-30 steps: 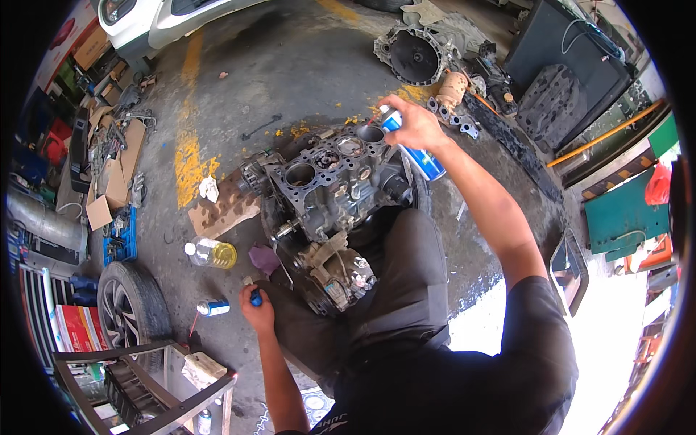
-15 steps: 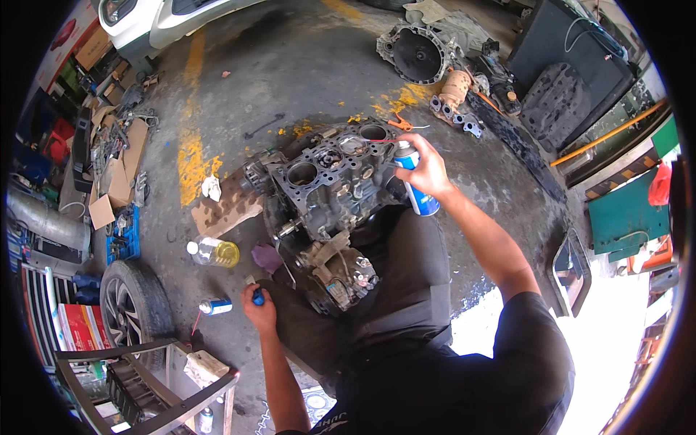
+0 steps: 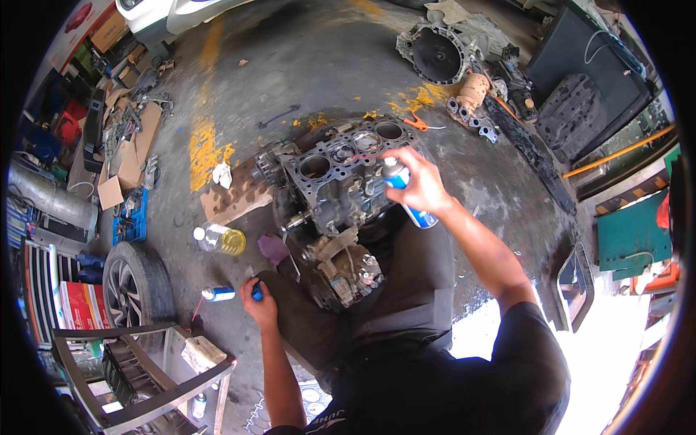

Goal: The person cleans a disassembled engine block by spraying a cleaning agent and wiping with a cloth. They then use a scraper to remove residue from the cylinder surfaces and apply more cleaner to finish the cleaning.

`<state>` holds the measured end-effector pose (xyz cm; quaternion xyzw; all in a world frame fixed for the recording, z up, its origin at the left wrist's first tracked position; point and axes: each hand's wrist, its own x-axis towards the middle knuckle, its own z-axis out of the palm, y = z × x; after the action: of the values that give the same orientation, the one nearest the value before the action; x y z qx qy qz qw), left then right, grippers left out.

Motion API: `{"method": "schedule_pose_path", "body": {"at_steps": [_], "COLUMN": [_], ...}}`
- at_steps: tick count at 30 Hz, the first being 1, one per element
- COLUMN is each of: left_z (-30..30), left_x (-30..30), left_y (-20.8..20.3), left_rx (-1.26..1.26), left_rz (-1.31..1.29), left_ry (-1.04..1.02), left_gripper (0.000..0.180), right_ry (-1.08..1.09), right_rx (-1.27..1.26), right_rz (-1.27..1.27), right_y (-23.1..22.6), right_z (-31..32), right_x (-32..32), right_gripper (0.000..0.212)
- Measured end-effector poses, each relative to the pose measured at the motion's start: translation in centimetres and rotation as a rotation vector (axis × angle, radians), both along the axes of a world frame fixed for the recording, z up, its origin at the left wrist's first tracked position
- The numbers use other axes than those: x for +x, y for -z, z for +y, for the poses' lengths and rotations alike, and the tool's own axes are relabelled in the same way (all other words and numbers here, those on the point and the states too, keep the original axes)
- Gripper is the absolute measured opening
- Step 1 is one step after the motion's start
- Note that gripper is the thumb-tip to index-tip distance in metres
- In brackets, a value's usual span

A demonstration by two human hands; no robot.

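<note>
My right hand [image 3: 420, 187] is closed round a blue and white spray can [image 3: 396, 174], tilted over the right part of an engine block [image 3: 348, 181]. A thin red straw runs left from the can's nozzle toward the middle cylinder bores. The block stands on the floor in front of my knees, its top deck with the open bores facing up. My left hand [image 3: 261, 308] rests by my left knee, fingers curled round a small blue cap [image 3: 257, 291]. A thin flat piece [image 3: 251, 272] shows beside those fingers; what it is I cannot make out.
Left of the block are stained cardboard [image 3: 233, 199], a bottle of yellow liquid [image 3: 221, 239], a purple cloth [image 3: 273, 249] and another spray can [image 3: 217, 293]. A wheel [image 3: 134, 290] and metal frame [image 3: 145, 399] stand farther left. A bell housing [image 3: 435, 54] and manifold [image 3: 473, 94] lie far right.
My right hand has moved the spray can left and a little nearer over the block, so the straw now points at the middle bores. My view has turned slightly; my left hand keeps the cap.
</note>
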<state>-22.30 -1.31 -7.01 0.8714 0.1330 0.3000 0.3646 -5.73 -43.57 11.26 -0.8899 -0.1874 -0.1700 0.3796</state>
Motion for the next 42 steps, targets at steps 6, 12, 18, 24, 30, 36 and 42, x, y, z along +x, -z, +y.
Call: {"method": "schedule_pose_path", "body": {"at_steps": [6,12,18,24,30,36,42], "left_z": [0.6,4.4,9.1,13.2,10.2,-2.3,-4.9], "left_x": [0.0,-7.0,-15.2,-18.9,-0.1,13.1,13.4], "left_y": [-0.1,1.1,10.5,17.7,10.1,8.1,13.0], "left_rx": [-0.101,-0.159,0.014,-0.134,-0.344,-0.225,-0.276], "left_rz": [-0.083,0.033,0.617,0.896,0.124,0.530,0.189], "left_ry": [-0.074,-0.182,-0.202,-0.263,-0.207,0.288,0.277], "left_gripper": [0.014,0.012,0.028,0.040,0.034,0.034,0.041], "right_ry": [0.059,-0.181,-0.078,-0.159,-0.003,0.106,0.117], "right_rx": [0.077,0.390,0.942,0.793,0.722,0.699,1.287], "right_rz": [0.065,0.314,0.822,0.877,0.806,0.704,0.766], "right_y": [-0.7,2.2,4.1,5.7,5.8,7.5,9.5], "right_z": [0.6,3.2,9.4,11.2,7.5,4.4,-0.4], "right_x": [-0.5,-7.5,-12.9,-15.0,-16.6,-18.8,-19.3], "right_gripper": [0.058,0.068,0.068,0.070,0.069,0.068,0.072]}}
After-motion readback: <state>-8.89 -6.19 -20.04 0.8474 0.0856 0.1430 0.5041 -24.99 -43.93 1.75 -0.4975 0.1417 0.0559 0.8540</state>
